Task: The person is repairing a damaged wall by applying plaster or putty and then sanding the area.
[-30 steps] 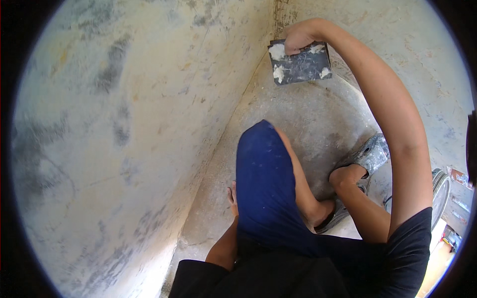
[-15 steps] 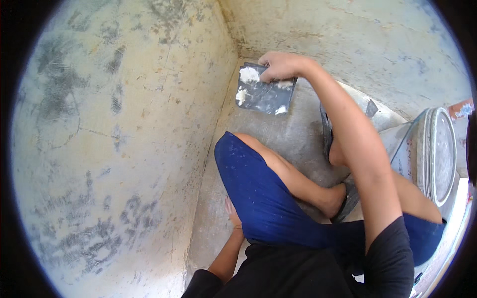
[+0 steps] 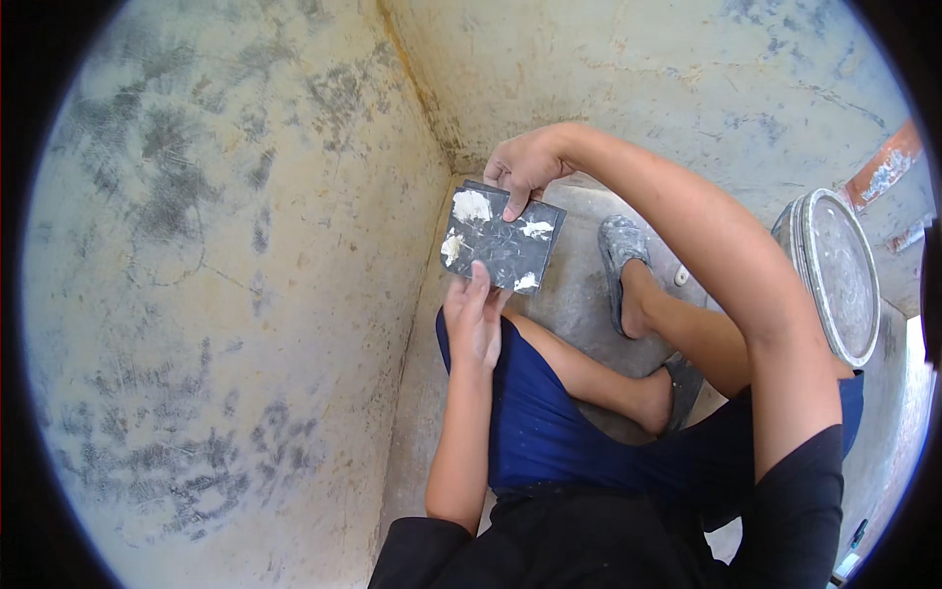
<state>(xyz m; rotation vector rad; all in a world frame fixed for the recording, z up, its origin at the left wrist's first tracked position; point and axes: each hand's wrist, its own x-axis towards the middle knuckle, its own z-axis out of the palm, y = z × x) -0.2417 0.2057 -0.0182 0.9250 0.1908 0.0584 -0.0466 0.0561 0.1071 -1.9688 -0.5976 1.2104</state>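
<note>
A pair of thin, dark grey square plates (image 3: 500, 243), stacked face to face, is held up in front of the corner. Lumps of white paste sit near the corners of the upper plate. My right hand (image 3: 530, 165) grips the far edge, its thumb over the face. From the near side my left hand (image 3: 473, 319) holds the lower edge, thumb on the face and its other fingers partly hidden behind. Pale dust coats the fingers of both hands.
A stained, scuffed wall (image 3: 216, 314) rises close on my left, meeting a far wall (image 3: 628, 88) in the corner. Grey floor (image 3: 579, 285) lies below. To my right stands a round bucket with a whitish lid (image 3: 846, 275), beside a rusty-red bar (image 3: 888, 167).
My left hand has left the floor beside my knee and come up to the plates. My right hand has brought the plates slightly left and tilted them. My right foot has shifted.
</note>
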